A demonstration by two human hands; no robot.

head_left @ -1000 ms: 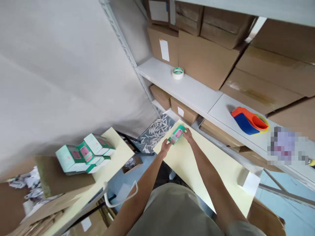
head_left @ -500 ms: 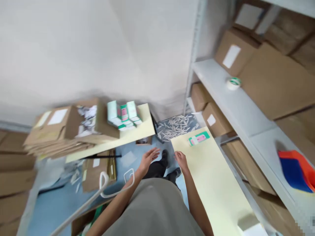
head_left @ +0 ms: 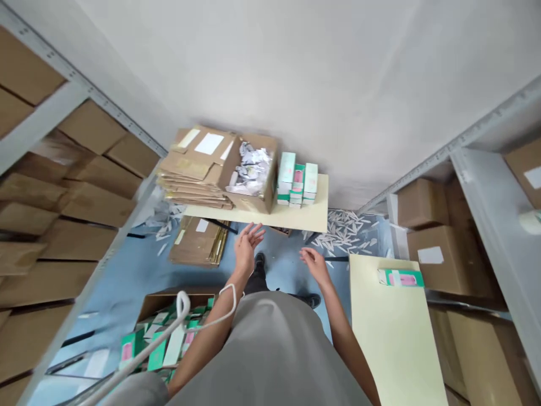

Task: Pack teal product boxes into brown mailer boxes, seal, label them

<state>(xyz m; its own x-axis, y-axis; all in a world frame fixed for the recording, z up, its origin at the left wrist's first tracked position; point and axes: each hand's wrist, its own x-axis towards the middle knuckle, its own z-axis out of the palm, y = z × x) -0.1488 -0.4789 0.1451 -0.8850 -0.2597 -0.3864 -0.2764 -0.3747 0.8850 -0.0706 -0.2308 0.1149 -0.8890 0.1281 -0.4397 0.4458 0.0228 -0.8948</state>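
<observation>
My left hand (head_left: pixel 247 247) is held over the floor with its fingers spread and nothing in it, just short of the far table (head_left: pixel 253 215). My right hand (head_left: pixel 315 265) hovers between that table and the one on the right, fingers loosely curved and apart, also holding nothing. On the far table stand several small green and white boxes (head_left: pixel 287 169). To their left is an open carton (head_left: pixel 271 189) filled with crumpled paper (head_left: pixel 252 169). A lone green box (head_left: pixel 403 278) with a pink panel lies on the right table (head_left: pixel 389 338).
Flattened cartons (head_left: pixel 198 169) are piled at the far table's left end, with more (head_left: pixel 196 242) beneath. A large carton (head_left: pixel 146 310) of green boxes sits low at left. White strips (head_left: pixel 342 231) litter the floor. Shelves with cartons (head_left: pixel 435 248) flank both sides. A white cable-like loop (head_left: pixel 183 307) crosses my left forearm.
My view has swung to the left, bringing the left shelves and the carton of green boxes into sight. Both hands stay in the air without holding anything.
</observation>
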